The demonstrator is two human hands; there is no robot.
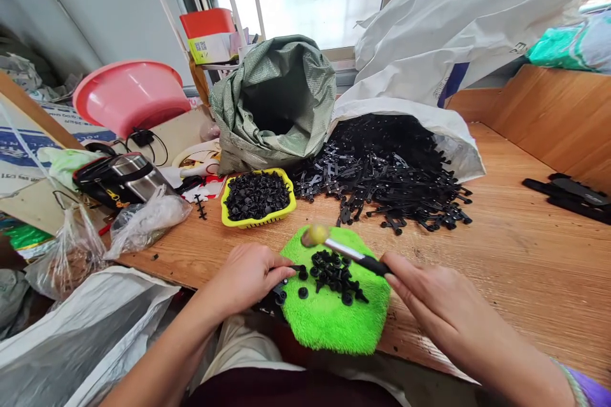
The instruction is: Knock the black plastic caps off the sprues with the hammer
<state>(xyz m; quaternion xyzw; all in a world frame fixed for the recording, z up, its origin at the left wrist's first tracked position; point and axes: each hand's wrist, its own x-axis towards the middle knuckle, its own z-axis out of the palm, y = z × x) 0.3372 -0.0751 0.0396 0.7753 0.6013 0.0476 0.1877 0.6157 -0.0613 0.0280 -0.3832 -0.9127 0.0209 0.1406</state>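
Gripping a small mallet (341, 248) by its handle, the right hand (439, 305) raises the yellow head over loose black caps (334, 272) on a green pad (334, 311), while the left hand (248, 276) pinches a black plastic strip (281, 289) at the pad's edge. Clean work likely depends on keeping fingertips clear, the strip flat and each strike square.

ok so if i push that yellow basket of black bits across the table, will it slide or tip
The yellow basket looks low and wide with a flat base, so it would probably slide on the wooden table rather than tip. It seems thin plastic, likely light and a bit flexible. The small black parts are heaped near the rim, so a sharp shove might spill some.
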